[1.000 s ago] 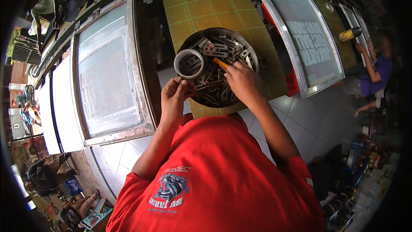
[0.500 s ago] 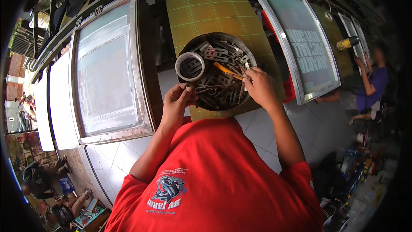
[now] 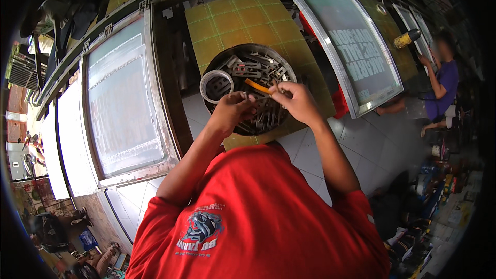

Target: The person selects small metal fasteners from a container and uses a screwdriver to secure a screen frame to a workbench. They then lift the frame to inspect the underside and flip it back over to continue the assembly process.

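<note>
Through the head camera, I have the round, dark metal pan (image 3: 250,48) as my landmark, standing on a yellow-brown board marked with green grid lines (image 3: 232,18). A jumble of loose grey and rust-brown metal hardware (image 3: 247,68) lies inside the pan. Over the pan's near side, the left hand (image 3: 233,112) has thumb and fingers pinched together on a small metal piece (image 3: 245,94); its shape is too fine for me to make out. Over the pan's right side, the right hand (image 3: 295,104) has its fingertips drawn close together, and I cannot tell whether they grip anything. A narrow orange strip (image 3: 257,86) slants across the pan beside them. A grey, ring-shaped roll (image 3: 202,87) sits at the pan's left edge.

As far as I can judge, handling is partway: one piece is up at the fingertips, while most of the hardware lies unsorted in the pan. How much is finished, I cannot tell.

My count: two hands, one pan, one board, one orange strip, one grey roll, and two large metal-framed screens, one left of the pan (image 3: 124,98) and one right (image 3: 343,41). The hardware overlaps too much to number; I would only say many.
</note>
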Action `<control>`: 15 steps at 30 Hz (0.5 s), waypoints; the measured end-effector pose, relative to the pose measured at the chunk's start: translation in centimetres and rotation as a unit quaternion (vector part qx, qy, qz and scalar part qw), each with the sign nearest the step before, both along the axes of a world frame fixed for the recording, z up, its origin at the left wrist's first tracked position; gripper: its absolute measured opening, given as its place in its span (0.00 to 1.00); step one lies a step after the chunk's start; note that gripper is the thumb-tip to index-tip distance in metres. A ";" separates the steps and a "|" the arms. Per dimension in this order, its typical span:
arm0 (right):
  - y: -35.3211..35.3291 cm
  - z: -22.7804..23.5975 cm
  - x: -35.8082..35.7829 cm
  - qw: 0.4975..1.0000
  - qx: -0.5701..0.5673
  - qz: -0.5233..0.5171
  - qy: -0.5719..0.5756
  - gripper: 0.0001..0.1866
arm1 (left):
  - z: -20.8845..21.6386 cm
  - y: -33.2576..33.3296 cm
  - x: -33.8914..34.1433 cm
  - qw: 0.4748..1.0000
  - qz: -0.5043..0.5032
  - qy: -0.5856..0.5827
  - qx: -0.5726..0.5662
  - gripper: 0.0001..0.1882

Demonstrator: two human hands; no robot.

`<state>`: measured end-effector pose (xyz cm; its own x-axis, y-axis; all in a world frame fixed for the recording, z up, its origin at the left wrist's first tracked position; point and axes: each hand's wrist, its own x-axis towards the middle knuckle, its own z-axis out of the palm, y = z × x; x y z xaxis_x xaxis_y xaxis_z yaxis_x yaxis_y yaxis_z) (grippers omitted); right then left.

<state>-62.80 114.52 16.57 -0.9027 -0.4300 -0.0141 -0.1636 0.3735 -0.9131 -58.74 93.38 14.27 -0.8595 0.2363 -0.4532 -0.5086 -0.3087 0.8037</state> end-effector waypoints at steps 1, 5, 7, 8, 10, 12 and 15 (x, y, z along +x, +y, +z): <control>-0.4 -0.6 0.1 0.997 -0.049 -0.044 -0.035 0.10 | -0.4 -0.1 0.2 0.996 0.048 -0.040 0.060 0.06; -0.7 -1.8 1.2 0.911 -0.248 -0.103 -0.313 0.13 | -0.4 -0.5 0.9 0.979 0.082 -0.072 0.171 0.03; -1.1 -2.5 1.3 0.854 -0.319 -0.105 -0.398 0.16 | 0.3 -0.1 1.3 0.971 0.110 -0.095 0.189 0.04; -1.3 -2.5 1.5 0.857 -0.325 -0.117 -0.383 0.17 | 0.2 0.1 1.3 0.969 0.108 -0.098 0.200 0.04; -1.9 -2.2 1.9 0.861 -0.338 -0.142 -0.353 0.17 | 0.2 0.3 1.2 0.964 0.102 -0.104 0.222 0.06; -2.0 -2.4 2.3 0.856 -0.347 -0.158 -0.349 0.18 | -0.2 0.5 1.1 0.961 0.096 -0.107 0.236 0.07; -2.0 -1.8 2.3 0.859 -0.352 -0.133 -0.347 0.19 | -1.6 0.2 0.7 0.961 0.064 -0.083 0.256 0.09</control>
